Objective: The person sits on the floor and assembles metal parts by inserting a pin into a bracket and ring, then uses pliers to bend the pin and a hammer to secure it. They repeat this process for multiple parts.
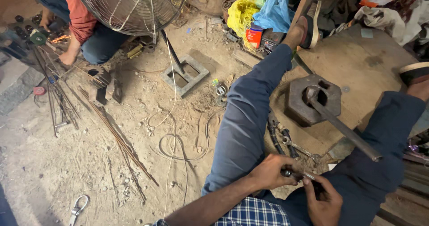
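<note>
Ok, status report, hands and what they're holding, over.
Left hand and right hand both gripping a small metal part over the lap. Wrench lies just ahead.

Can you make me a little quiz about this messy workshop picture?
1. True or false: both hands, left hand and right hand, touch the small metal part.
2. What lies through the hexagonal metal block? A) rope B) metal bar C) broom
3. Fill in: the big round fan stands near another ____.

Key: 1 true; 2 B; 3 person
</note>
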